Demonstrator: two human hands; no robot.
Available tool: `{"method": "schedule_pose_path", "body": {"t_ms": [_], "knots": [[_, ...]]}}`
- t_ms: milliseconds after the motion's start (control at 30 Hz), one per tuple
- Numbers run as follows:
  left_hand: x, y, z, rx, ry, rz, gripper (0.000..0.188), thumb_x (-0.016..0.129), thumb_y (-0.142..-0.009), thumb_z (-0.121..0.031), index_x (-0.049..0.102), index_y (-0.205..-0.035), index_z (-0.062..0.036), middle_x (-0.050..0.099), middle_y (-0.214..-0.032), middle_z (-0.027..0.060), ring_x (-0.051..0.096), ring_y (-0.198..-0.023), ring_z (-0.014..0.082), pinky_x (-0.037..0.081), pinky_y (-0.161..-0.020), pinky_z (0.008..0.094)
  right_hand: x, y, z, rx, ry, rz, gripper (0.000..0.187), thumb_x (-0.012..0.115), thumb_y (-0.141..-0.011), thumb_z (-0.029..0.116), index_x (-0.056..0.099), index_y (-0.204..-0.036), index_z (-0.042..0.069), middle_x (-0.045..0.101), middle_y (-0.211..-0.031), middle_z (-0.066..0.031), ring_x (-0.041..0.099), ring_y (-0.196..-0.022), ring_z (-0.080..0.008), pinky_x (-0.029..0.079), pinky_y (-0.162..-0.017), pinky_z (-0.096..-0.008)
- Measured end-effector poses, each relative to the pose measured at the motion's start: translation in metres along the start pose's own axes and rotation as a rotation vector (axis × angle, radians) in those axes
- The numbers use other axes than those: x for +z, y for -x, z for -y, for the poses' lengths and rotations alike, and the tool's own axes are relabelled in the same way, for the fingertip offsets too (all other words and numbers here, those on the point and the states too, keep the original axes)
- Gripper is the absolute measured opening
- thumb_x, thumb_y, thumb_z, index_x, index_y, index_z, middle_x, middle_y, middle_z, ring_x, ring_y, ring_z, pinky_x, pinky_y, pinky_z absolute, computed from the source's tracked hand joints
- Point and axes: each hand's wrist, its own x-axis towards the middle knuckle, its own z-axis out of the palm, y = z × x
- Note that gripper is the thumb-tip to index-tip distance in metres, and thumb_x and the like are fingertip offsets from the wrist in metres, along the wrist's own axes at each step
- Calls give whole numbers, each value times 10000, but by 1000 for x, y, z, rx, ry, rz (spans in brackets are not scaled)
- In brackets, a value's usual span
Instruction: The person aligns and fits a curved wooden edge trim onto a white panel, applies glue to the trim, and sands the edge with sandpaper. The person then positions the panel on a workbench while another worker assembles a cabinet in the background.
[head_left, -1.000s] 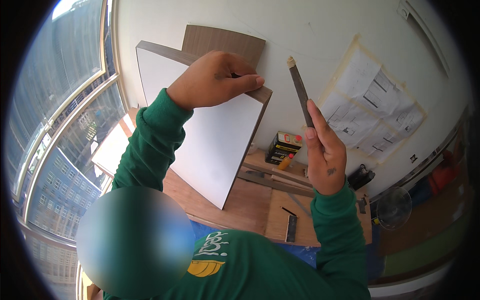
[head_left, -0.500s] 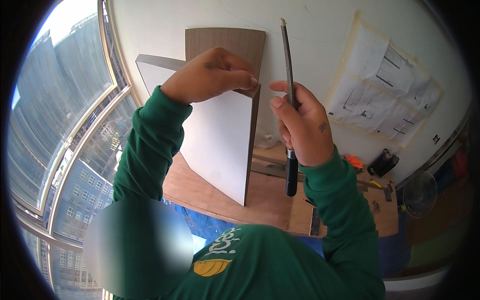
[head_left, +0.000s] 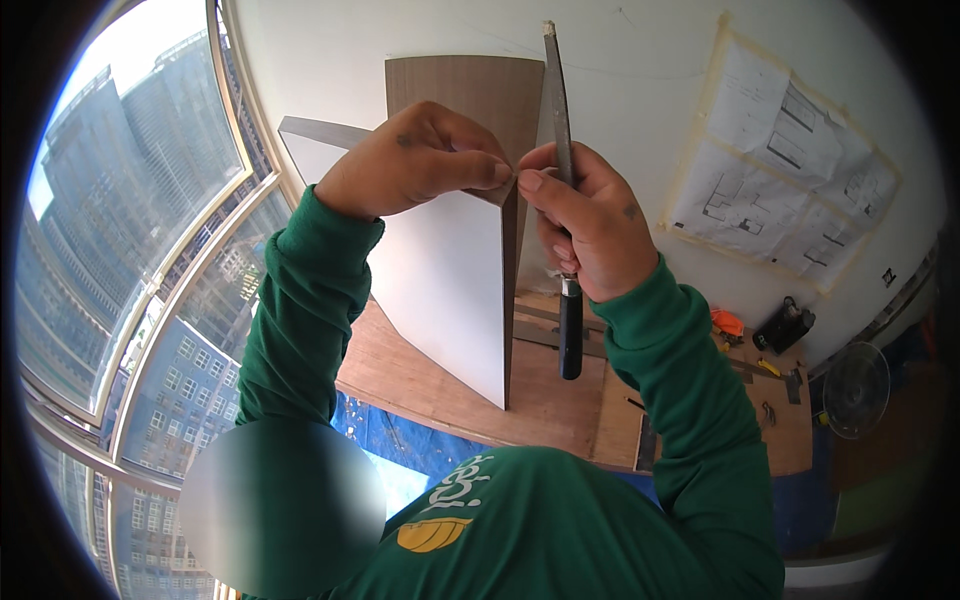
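Note:
A white panel (head_left: 440, 275) with wood-coloured edges stands upright on the table. At its top corner my left hand (head_left: 425, 165) is closed in a pinch; whatever lies between thumb and forefinger is too small to name. My right hand (head_left: 590, 215) grips a long flat metal file (head_left: 558, 90) with a black handle (head_left: 570, 335), held upright, tip up. The right thumb and forefinger come together right beside the left fingertips at that corner.
Behind stands a brown wood board (head_left: 465, 85) against the wall. Drawings (head_left: 785, 165) are taped to the wall at right. On the wooden table (head_left: 555, 405) lie metal strips, an orange item (head_left: 727, 322), a black case (head_left: 783, 325) and small tools. Windows (head_left: 150, 200) line the left; blue sheeting (head_left: 385, 435) lies below.
My right hand has moved left with the file, and its thumb and forefinger have closed in beside my left fingertips. The left hand stays at the panel's corner.

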Motion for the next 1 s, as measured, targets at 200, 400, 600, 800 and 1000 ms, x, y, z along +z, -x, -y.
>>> {"method": "schedule_pose_path", "body": {"t_ms": [200, 400, 600, 800, 1000], "knots": [[0, 2, 0, 21, -1, 9, 228, 681, -940, -135, 757, -1007, 69, 757, -903, 148, 740, -864, 212, 596, -854, 317, 0, 0, 0, -21, 12, 8, 299, 718, -948, 245, 557, -1113, 54, 499, -719, 45, 387, -475, -22, 300, -415, -209], [1, 6, -1, 38, -24, -3, 225, 684, -939, -138, 760, -996, 66, 756, -895, 150, 740, -856, 214, 596, -846, 318, 3, -2, 6, -41, 60, 17, 332, 742, -921, 237, 552, -1109, 39, 506, -723, 46, 401, -463, -20, 305, -402, -207], [0, 8, -2, 40, -33, -6, 223, 680, -942, -130, 758, -1000, 71, 756, -891, 150, 741, -861, 220, 597, -846, 321, 7, -4, 11, -74, 62, 27, 337, 749, -897, 201, 531, -1086, 26, 481, -607, 45, 391, -427, -34, 294, -392, -225], [3, 10, 0, 37, 3, -27, 209, 663, -951, -127, 753, -970, 61, 737, -863, 121, 701, -824, 182, 578, -814, 311, 6, -4, 12, -56, 68, 46, 332, 746, -899, 204, 531, -1082, 28, 471, -591, 47, 388, -420, -37, 292, -389, -228], [4, 9, 3, 50, 6, -37, 231, 670, -954, -131, 752, -1030, 71, 756, -913, 148, 737, -879, 216, 594, -867, 323, 7, -1, 14, -37, 110, 18, 291, 709, -934, 201, 548, -1110, 35, 490, -672, 43, 386, -439, -27, 294, -392, -215]]}}
